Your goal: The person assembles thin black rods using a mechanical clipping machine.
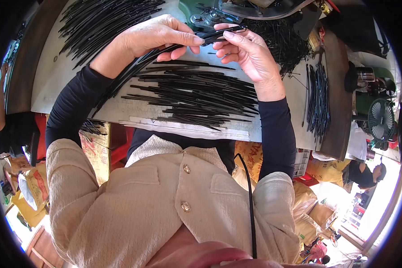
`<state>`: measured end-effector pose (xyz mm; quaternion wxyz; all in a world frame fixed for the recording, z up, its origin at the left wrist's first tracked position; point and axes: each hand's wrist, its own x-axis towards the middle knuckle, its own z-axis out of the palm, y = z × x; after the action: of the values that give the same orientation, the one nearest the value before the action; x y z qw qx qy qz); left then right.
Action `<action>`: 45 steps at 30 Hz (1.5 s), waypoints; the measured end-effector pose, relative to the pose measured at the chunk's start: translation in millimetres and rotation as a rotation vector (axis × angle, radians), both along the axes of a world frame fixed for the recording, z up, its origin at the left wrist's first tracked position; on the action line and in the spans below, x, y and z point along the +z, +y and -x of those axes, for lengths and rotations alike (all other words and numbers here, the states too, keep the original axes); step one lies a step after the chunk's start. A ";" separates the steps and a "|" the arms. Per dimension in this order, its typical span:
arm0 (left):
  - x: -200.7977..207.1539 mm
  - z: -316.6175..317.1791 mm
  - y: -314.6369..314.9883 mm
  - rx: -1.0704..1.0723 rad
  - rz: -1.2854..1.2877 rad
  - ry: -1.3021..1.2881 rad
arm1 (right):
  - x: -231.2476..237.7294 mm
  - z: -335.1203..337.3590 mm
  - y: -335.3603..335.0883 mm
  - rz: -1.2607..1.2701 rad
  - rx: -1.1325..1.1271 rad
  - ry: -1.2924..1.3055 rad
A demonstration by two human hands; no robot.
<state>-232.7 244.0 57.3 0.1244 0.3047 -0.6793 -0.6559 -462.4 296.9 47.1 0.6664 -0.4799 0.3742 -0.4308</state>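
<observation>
two grips hold one bundle — black, slender.

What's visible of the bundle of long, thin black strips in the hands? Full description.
The bundle of long, thin black strips looks slightly glossy, perhaps plastic or rubber; material uncertain. The strips run roughly parallel, slanting up to the right over the pale, flat tabletop. The bare left hand grips around them, hiding part; the bare right hand has thumb and fingers at the upper-right end. The rest trails toward the lower left. Count unclear.
</observation>
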 end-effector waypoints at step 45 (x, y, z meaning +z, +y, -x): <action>5.3 11.8 -32.4 0.276 0.256 0.003 | -16.9 19.7 -19.4 -0.004 -0.365 -0.256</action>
<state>-244.5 211.6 62.5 0.2519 0.3759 -0.7087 -0.5413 -482.1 277.5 30.2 0.6206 -0.3442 0.3680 -0.6009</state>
